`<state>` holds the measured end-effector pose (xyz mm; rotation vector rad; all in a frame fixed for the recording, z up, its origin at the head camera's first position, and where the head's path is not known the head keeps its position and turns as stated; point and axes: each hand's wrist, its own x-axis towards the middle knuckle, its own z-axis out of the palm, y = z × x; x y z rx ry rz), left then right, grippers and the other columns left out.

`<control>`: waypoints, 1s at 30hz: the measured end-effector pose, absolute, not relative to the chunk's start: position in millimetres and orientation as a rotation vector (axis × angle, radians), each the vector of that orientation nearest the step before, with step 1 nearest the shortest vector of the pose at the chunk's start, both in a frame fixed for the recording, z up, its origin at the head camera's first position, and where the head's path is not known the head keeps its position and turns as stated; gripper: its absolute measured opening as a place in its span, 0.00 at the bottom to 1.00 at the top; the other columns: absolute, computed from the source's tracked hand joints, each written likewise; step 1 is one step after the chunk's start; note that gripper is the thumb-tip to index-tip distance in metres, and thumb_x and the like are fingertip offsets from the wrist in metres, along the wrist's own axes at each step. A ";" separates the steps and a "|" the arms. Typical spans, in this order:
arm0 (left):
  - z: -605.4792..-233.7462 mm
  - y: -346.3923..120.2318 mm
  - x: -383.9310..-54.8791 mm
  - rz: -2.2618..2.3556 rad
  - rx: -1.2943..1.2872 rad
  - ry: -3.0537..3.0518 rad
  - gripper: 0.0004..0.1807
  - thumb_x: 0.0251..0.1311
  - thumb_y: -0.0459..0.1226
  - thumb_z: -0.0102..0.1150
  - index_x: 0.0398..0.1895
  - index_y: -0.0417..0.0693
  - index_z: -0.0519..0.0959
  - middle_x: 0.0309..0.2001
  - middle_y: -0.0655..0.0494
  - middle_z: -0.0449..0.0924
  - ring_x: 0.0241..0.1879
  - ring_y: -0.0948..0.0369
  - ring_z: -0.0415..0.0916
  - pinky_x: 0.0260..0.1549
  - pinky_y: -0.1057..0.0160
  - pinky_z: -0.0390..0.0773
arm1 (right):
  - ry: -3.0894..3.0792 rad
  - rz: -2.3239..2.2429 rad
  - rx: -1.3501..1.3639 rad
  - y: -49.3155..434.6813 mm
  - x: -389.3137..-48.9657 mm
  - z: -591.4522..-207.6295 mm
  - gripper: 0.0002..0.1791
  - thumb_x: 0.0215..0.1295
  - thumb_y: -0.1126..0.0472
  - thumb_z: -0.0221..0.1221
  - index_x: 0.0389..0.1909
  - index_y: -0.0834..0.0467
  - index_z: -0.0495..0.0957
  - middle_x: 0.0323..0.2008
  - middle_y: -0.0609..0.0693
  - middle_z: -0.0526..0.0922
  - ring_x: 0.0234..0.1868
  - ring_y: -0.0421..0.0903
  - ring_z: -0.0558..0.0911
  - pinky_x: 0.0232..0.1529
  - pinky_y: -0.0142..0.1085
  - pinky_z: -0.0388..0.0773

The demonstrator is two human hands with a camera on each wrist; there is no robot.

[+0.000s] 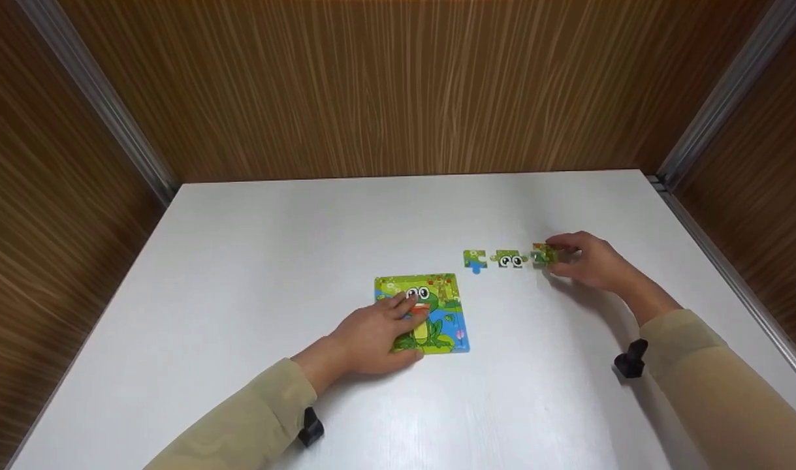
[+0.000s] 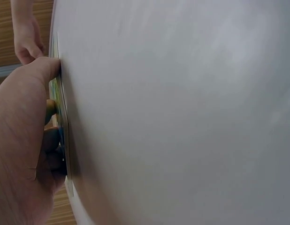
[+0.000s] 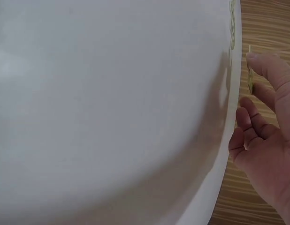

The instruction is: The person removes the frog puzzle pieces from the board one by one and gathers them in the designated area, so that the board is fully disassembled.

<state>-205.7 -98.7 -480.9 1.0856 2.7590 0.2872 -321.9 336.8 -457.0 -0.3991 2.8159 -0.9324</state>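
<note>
A square frog jigsaw puzzle (image 1: 448,326) in a shallow frame lies on the white table. My left hand (image 1: 375,333) rests on its left side, fingers spread across the frog picture and thumb at the near edge. In the left wrist view the thumb (image 2: 49,68) lies along the edge of the thin board. To the right and farther back, my right hand (image 1: 593,261) pinches a green puzzle piece (image 1: 541,255) between thumb and finger. The right wrist view shows this piece (image 3: 250,82) edge-on, raised over the table, with the other fingers loosely bent.
Left of the pinched piece, a puzzle piece with frog eyes (image 1: 510,260) and a green-and-blue piece (image 1: 475,260) lie in a row on the table (image 1: 241,261). A wood-grain panel (image 1: 398,85) stands behind the table, with more panels at both sides.
</note>
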 end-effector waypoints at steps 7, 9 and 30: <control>-479.1 -100.8 -205.4 0.284 1.091 2.756 0.40 0.77 0.63 0.43 0.85 0.57 0.60 0.84 0.50 0.52 0.84 0.50 0.47 0.78 0.49 0.57 | 2.802 -0.899 -0.353 340.6 -324.8 -463.7 0.33 0.69 0.59 0.68 0.72 0.66 0.73 0.64 0.67 0.76 0.62 0.62 0.75 0.62 0.55 0.73; -478.8 -100.8 -205.3 0.285 1.091 2.753 0.40 0.77 0.63 0.43 0.85 0.57 0.60 0.84 0.50 0.52 0.84 0.50 0.47 0.78 0.49 0.57 | 2.802 -0.896 -0.342 340.4 -324.8 -463.7 0.34 0.69 0.58 0.69 0.72 0.66 0.73 0.63 0.66 0.76 0.61 0.61 0.74 0.61 0.55 0.73; -474.7 -96.7 -203.3 0.280 1.085 2.745 0.40 0.76 0.64 0.43 0.86 0.59 0.58 0.84 0.51 0.52 0.84 0.50 0.47 0.78 0.48 0.58 | 2.741 -0.900 -0.252 344.6 -321.0 -464.2 0.35 0.69 0.57 0.68 0.75 0.63 0.72 0.72 0.67 0.66 0.67 0.64 0.68 0.71 0.63 0.64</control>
